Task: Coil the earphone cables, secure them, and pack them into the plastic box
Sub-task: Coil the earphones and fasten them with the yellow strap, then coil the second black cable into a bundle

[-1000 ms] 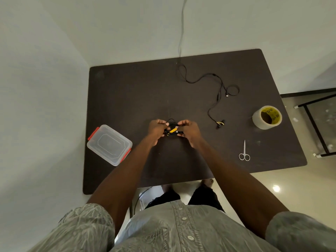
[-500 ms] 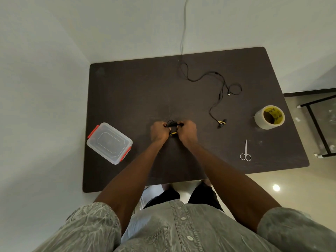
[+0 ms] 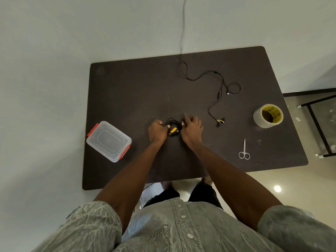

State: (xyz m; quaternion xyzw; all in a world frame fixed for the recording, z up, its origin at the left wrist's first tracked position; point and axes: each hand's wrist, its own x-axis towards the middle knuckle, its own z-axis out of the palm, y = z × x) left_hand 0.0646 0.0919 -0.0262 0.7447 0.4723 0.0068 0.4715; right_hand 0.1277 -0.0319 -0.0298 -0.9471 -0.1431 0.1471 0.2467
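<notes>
A coiled black earphone cable with a yellow part lies at the middle of the dark table, held from both sides. My left hand grips its left edge. My right hand grips its right edge, fingers pinched at the top of the coil. A second black earphone cable lies uncoiled at the back right, its earbuds close to my right hand. The clear plastic box, lid shut with red latches, sits at the table's left edge.
A roll of clear tape with a yellow core stands at the right side of the table. Small scissors lie in front of it. A thin cord runs up the wall behind. A black frame stands right of the table.
Both hands have lowered the coil toward the table and now press it there. My right hand's fingers have shifted to the top right of the coil.
</notes>
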